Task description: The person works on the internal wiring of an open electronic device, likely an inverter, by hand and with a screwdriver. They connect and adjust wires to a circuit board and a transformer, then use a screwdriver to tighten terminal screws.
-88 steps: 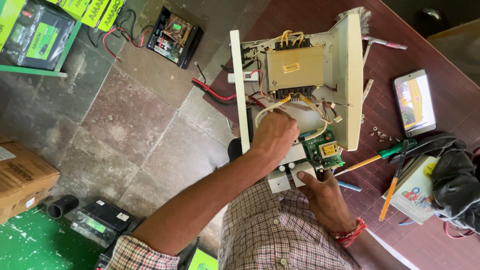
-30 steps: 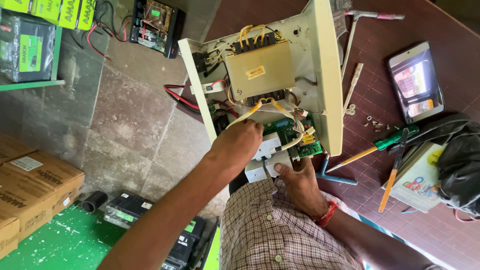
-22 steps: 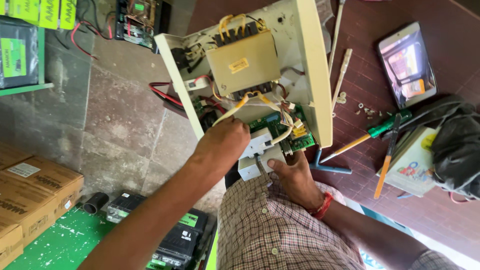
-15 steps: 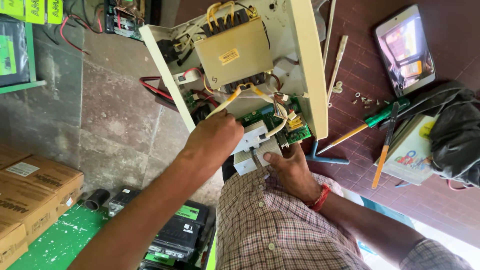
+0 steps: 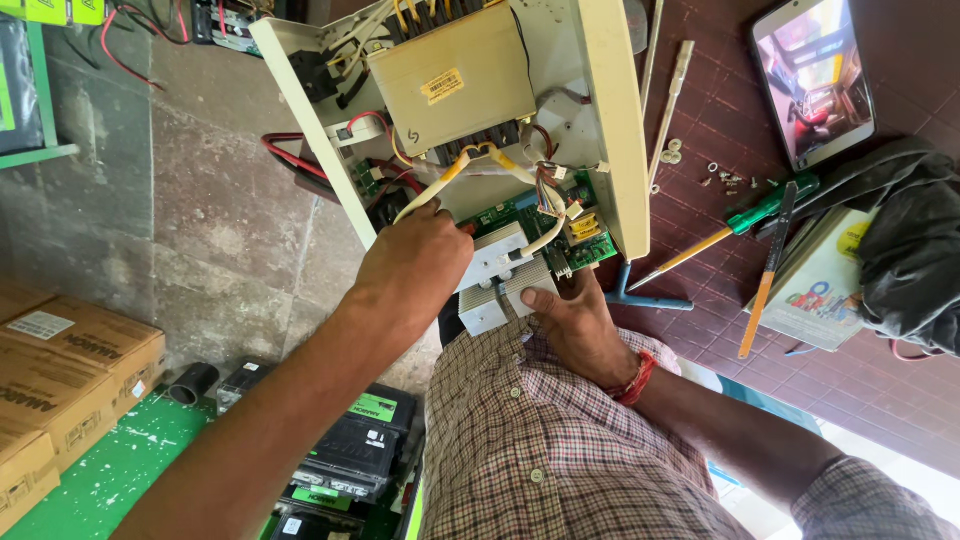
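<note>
Hands work inside an opened cream inverter casing [image 5: 610, 120] propped at the edge of a maroon table [image 5: 900, 60]. The left hand [image 5: 412, 272] is closed around a yellow-sleeved wire [image 5: 432, 185] below the transformer [image 5: 450, 75]. The right hand [image 5: 575, 325] presses its thumb on the silver heat sink [image 5: 500, 275] beside the green circuit board [image 5: 575, 225]; a green-handled screwdriver [image 5: 735, 228] lies nearby.

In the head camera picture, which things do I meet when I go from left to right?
Brown cardboard boxes → left hand → silver finned heat sink → right hand → green-handled screwdriver → black cloth bag.
</note>
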